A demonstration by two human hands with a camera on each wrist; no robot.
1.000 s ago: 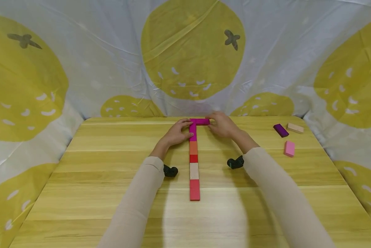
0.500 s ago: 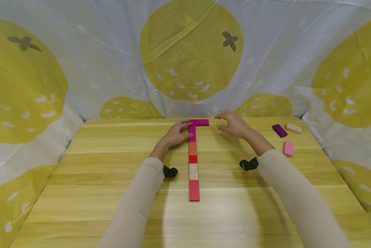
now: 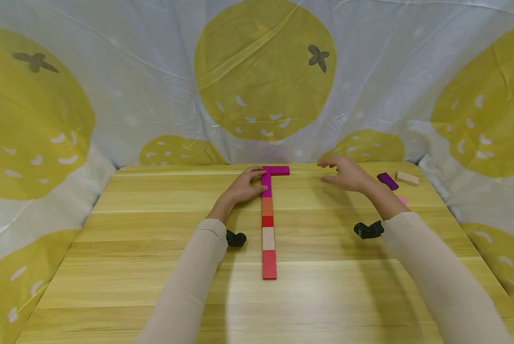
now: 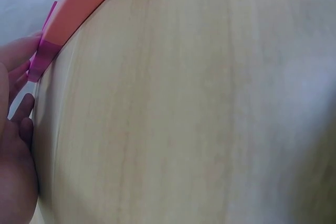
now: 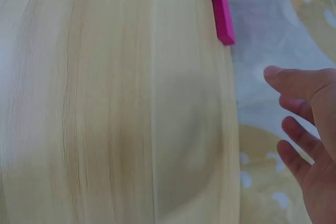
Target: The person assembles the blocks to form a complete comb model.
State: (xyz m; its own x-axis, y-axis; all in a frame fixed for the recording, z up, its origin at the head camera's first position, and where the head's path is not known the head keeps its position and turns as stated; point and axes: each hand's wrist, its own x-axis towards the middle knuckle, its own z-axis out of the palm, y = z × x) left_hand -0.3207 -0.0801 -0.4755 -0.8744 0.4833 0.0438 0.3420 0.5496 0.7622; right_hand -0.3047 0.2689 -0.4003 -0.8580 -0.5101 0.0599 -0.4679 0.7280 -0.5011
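My left hand (image 3: 244,186) holds the upright magenta block (image 3: 267,182), thumb near its close end and a fingertip near its far end. A second magenta block (image 3: 280,170) lies crosswise against that far end, pointing right. Below them, in one line, come an orange block (image 3: 267,206), a small red block (image 3: 267,221), a pale wooden block (image 3: 268,238) and a larger red block (image 3: 269,264). My right hand (image 3: 346,173) hovers over the table's far side, right of the crosswise block, fingers spread and holding nothing.
At the right lie a purple block (image 3: 388,181), a natural wood block (image 3: 407,178) and a pink block (image 3: 402,200) partly hidden by my right forearm. A fruit-print cloth (image 3: 265,95) hangs behind the wooden table (image 3: 154,267). Black wrist cameras sit beneath both forearms.
My right hand has let go of the crosswise magenta block and moved right, its forearm now covering part of the pink block. My left hand has stayed on the upright magenta block.
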